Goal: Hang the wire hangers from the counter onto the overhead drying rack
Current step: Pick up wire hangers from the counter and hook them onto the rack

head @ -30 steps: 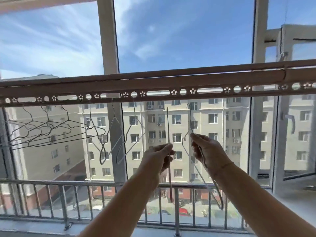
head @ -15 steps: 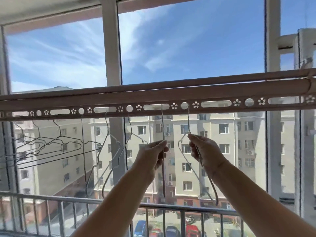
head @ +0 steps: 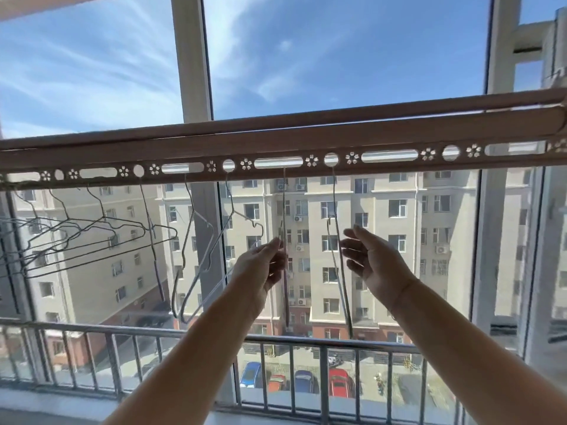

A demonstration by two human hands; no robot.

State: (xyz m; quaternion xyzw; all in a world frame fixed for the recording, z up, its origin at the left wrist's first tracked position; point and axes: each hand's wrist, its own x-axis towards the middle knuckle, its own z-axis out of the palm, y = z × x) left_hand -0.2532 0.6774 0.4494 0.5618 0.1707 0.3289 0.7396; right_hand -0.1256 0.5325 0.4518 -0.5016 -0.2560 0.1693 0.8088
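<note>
Below the beige perforated drying rack [head: 306,142], our left hand [head: 264,266] and right hand [head: 376,263] hover open, empty; the thin grey wire hangers [head: 287,302] seem light, springy: we'd pinch the neck.

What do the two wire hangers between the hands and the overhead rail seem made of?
Wire hangers: thin grey metal wire, faintly shiny, bent into shape; possibly coated. Drying rack rail: likely painted or anodised metal, matte pinkish-beige, cleanly punched with round, slotted and flower holes.
</note>
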